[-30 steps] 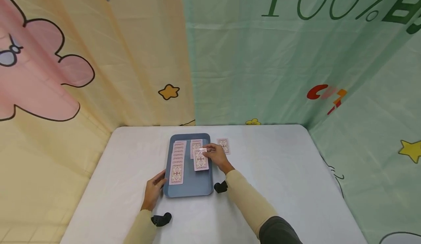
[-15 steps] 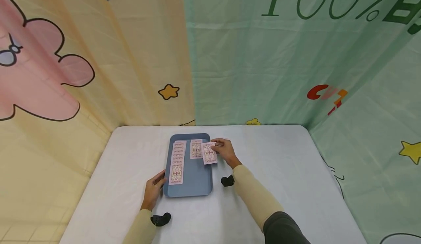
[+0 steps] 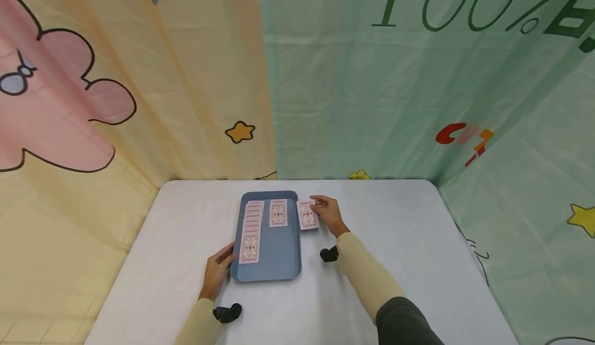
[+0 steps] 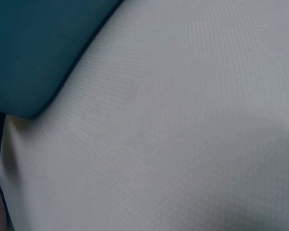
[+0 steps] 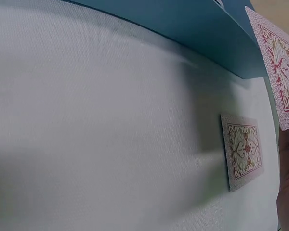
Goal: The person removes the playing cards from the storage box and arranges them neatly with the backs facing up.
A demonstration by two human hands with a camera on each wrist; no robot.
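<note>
Between thumb and fingers, my right hand (image 3: 327,213) pinches a playing card (image 3: 307,215), patterned back up, just right of the blue tray (image 3: 279,262). In the right wrist view the held card (image 5: 282,67) is raised off the table, and another card (image 5: 244,150) lies face down on the cloth below it. My hand hides that card in the head view. Overlapping face-down cards (image 3: 249,248) run down the tray's left side, and a short stack (image 3: 278,214) lies at its upper right. My left hand (image 3: 216,273) touches the tray's left edge, fingers fairly straight.
White cloth covers the table (image 3: 381,272). Printed curtains (image 3: 353,87) hang behind it and along both sides. Black wrist devices (image 3: 228,313) sit at both sleeves. The tray has a raised rim.
My right hand has carried the card from above the tray's right half to the right, past the rim. The card on the table is now hidden behind the hand. My left hand stays put.
</note>
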